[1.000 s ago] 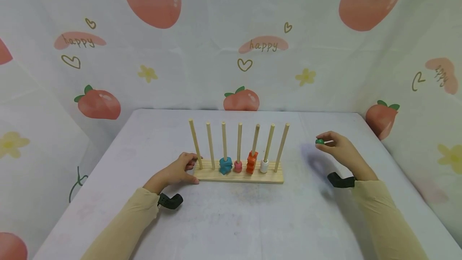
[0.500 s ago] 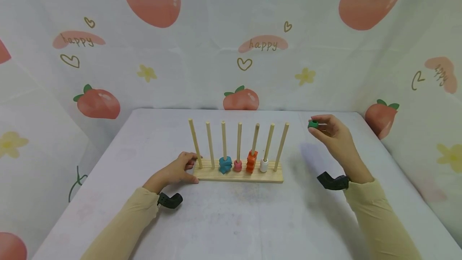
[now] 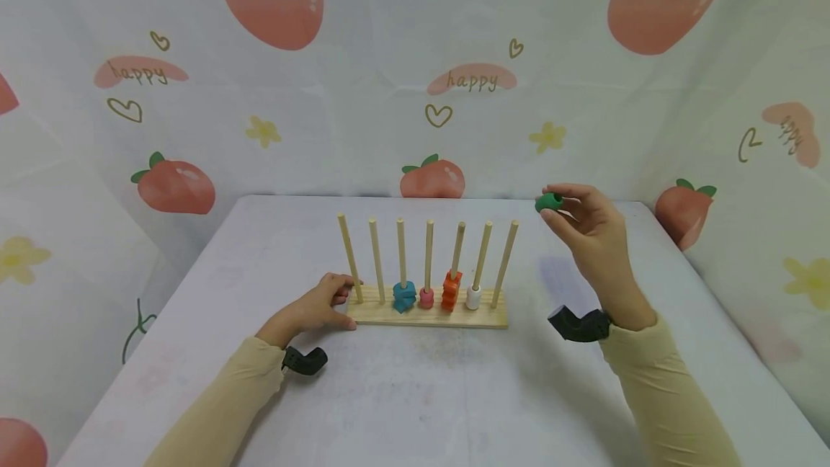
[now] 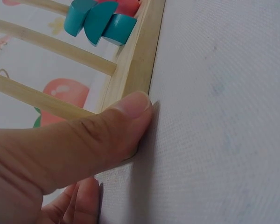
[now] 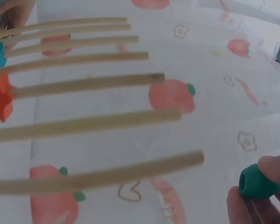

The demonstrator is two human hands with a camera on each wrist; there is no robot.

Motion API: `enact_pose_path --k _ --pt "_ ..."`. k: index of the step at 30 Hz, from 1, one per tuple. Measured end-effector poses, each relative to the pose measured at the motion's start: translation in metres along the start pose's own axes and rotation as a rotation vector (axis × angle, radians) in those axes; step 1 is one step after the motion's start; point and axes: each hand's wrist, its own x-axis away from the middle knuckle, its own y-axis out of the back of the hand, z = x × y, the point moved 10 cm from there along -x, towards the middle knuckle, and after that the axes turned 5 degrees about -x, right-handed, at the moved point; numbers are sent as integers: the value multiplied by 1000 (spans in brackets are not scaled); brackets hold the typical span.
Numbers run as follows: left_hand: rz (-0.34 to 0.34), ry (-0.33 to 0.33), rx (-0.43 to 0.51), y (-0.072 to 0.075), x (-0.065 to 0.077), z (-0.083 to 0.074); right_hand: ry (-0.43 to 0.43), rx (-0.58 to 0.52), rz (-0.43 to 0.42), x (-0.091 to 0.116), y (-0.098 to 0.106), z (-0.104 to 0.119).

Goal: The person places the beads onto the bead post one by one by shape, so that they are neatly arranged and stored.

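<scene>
A wooden peg board [image 3: 428, 318] with several upright pegs stands mid-table in the head view. My left hand [image 3: 316, 312] grips its left end, the thumb [image 4: 107, 122] pressed along the front edge in the left wrist view. Up beyond the right-hand peg [image 3: 506, 264], my right hand [image 3: 593, 233] pinches a green bead [image 3: 548, 202] between thumb and fingers. In the right wrist view a hole shows in the green bead [image 5: 256, 182], which is apart from the pegs. Blue beads [image 3: 404, 296], a pink bead [image 3: 426, 298], orange beads [image 3: 452, 290] and a white bead [image 3: 473, 298] sit low on separate pegs.
A pale cloth covers the table [image 3: 402, 395]. Behind it hangs a fruit-print curtain [image 3: 363, 135], which also runs down both sides. Black wrist cameras [image 3: 579, 324] are strapped to both wrists.
My right hand has risen and moved left toward the peg board, carrying the green bead. The left hand and the board have stayed in place.
</scene>
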Motion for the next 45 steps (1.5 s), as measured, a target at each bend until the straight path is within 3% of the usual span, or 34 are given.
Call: enact_pose_path --k 8,16,29,45 --pt "-1 0 -8 -1 -1 2 125 -7 148 0 -38 11" --pt "-1 10 -12 -1 1 0 159 200 265 0 -62 -1" --pt "-3 16 -21 0 1 0 157 339 342 2 -70 -12" --pt "-6 -1 -20 0 1 1 90 324 368 3 -71 -17"
